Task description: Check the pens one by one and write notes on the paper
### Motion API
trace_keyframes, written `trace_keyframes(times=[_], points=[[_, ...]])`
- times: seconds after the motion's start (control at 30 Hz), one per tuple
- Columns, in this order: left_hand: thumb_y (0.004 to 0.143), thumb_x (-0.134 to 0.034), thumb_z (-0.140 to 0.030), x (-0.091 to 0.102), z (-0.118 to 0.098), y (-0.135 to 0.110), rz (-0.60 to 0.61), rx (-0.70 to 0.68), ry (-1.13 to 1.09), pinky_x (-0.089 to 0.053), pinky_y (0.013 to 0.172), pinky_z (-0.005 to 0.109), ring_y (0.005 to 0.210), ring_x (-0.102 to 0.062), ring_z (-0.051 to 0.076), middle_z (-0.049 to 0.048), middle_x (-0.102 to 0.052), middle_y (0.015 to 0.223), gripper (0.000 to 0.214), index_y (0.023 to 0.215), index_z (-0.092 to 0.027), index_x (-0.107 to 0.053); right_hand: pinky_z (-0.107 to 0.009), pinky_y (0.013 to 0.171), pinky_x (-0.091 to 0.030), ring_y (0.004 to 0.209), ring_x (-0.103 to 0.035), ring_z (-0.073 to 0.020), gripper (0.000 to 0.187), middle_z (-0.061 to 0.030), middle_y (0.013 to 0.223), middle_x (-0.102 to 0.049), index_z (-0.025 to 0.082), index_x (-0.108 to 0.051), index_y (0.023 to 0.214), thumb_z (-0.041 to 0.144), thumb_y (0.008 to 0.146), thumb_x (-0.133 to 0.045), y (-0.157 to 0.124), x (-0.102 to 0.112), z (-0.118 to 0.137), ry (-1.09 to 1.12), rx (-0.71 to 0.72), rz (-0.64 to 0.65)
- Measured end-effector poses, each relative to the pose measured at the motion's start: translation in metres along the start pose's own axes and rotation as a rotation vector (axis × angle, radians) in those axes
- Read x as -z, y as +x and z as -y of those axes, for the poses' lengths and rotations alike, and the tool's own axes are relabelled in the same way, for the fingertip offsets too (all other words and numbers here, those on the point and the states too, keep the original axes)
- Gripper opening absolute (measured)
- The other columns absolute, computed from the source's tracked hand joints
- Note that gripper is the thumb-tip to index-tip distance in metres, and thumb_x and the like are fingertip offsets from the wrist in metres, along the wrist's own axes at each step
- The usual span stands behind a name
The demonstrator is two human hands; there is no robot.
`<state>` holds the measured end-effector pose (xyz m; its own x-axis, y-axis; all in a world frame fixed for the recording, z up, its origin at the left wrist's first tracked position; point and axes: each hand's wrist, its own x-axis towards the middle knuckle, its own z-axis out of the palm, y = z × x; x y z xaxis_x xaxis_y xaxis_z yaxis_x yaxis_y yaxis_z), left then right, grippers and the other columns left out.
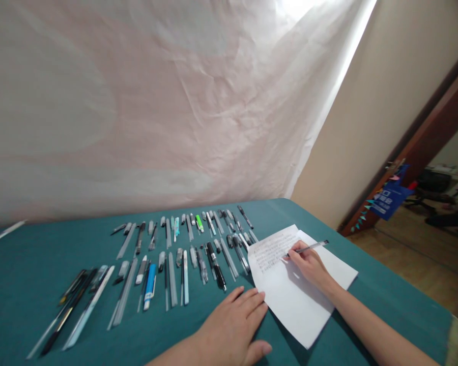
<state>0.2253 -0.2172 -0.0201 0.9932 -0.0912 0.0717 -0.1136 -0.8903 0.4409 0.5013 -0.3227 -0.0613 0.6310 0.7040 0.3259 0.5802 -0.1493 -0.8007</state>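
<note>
My right hand [307,262] is closed around a slim pen [313,246], its tip down against a sheet of white paper [293,300]. Lines of handwriting cover the upper part of that sheet, and more paper lies under it at the right. Flat on the table, my left hand [236,320] has its fingers stretched out and holds nothing. Its fingertips reach the left edge of the paper. Just beyond them lies a black pen [216,267] among several pen parts.
Rows of pens, caps and clear barrels lie on the green tablecloth [19,284], including a blue pen piece [150,285] and a green one [199,222]. A pale curtain [156,112] hangs behind the table. At right, a blue bag [391,199] hangs by a doorway.
</note>
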Motion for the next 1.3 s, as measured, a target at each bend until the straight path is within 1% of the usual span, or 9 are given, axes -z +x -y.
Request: trace_keyframes(times=[0.3, 0.47, 0.57, 0.97, 1.17, 1.3], points=[[0.086, -0.034, -0.050, 0.0022, -0.0004, -0.0003, -0.020, -0.002, -0.017, -0.017, 0.106, 0.042, 0.128, -0.027, 0.024, 0.0073, -0.032, 0.140, 0.055, 0.132, -0.020, -0.034, -0.023, 0.048, -0.035, 0.049, -0.042, -0.0112, 0.018, 0.0022, 0.055, -0.050, 0.018, -0.052, 0.063, 0.031, 0.075, -0.050, -0.0015, 0.0011, -0.0004, -0.080, 0.033, -0.016], [0.086, -0.033, -0.050, 0.0008, -0.0014, -0.0005, -0.020, 0.003, -0.008, -0.017, 0.106, 0.041, 0.128, -0.027, 0.023, 0.0069, -0.032, 0.140, 0.055, 0.132, -0.021, -0.034, -0.023, 0.049, -0.034, 0.051, -0.043, -0.0112, 0.015, 0.0024, 0.056, -0.049, 0.018, -0.053, 0.064, 0.028, 0.076, -0.050, -0.0012, 0.0007, -0.0022, -0.137, 0.074, -0.011], [0.086, -0.033, -0.050, 0.0001, -0.0014, -0.0004, -0.020, 0.003, -0.006, -0.017, 0.106, 0.042, 0.128, -0.027, 0.023, 0.0069, -0.032, 0.140, 0.055, 0.132, -0.020, -0.034, -0.023, 0.050, -0.035, 0.052, -0.044, -0.0116, 0.016, 0.0021, 0.057, -0.050, 0.018, -0.052, 0.063, 0.028, 0.076, -0.050, -0.0012, 0.0016, -0.0014, -0.134, 0.081, -0.009], [0.087, -0.031, -0.050, 0.0019, -0.0016, -0.0009, -0.015, -0.002, -0.001, -0.017, 0.106, 0.041, 0.128, -0.027, 0.023, 0.0075, -0.032, 0.140, 0.055, 0.132, -0.019, -0.034, -0.023, 0.046, -0.031, 0.048, -0.040, -0.0107, 0.014, 0.0034, 0.053, -0.044, 0.019, -0.051, 0.062, 0.025, 0.074, -0.049, -0.0028, 0.0021, 0.0023, -0.106, 0.062, -0.010], [0.086, -0.035, -0.048, 0.0032, -0.0034, -0.0005, -0.003, 0.007, -0.001, -0.018, 0.106, 0.042, 0.128, -0.028, 0.024, 0.0074, -0.032, 0.139, 0.054, 0.132, -0.020, -0.034, -0.023, 0.047, -0.033, 0.050, -0.041, -0.0114, 0.013, 0.0028, 0.053, -0.047, 0.019, -0.051, 0.063, 0.027, 0.073, -0.049, -0.0023, 0.0033, 0.0056, -0.125, 0.051, -0.017], [0.087, -0.032, -0.049, 0.0037, -0.0033, -0.0008, -0.014, 0.001, -0.016, -0.016, 0.106, 0.041, 0.128, -0.027, 0.023, 0.0074, -0.031, 0.140, 0.055, 0.133, -0.020, -0.034, -0.024, 0.049, -0.034, 0.051, -0.042, -0.0118, 0.015, 0.0021, 0.055, -0.048, 0.019, -0.051, 0.062, 0.028, 0.074, -0.049, -0.0015, 0.0019, 0.0042, -0.112, 0.043, -0.020]])
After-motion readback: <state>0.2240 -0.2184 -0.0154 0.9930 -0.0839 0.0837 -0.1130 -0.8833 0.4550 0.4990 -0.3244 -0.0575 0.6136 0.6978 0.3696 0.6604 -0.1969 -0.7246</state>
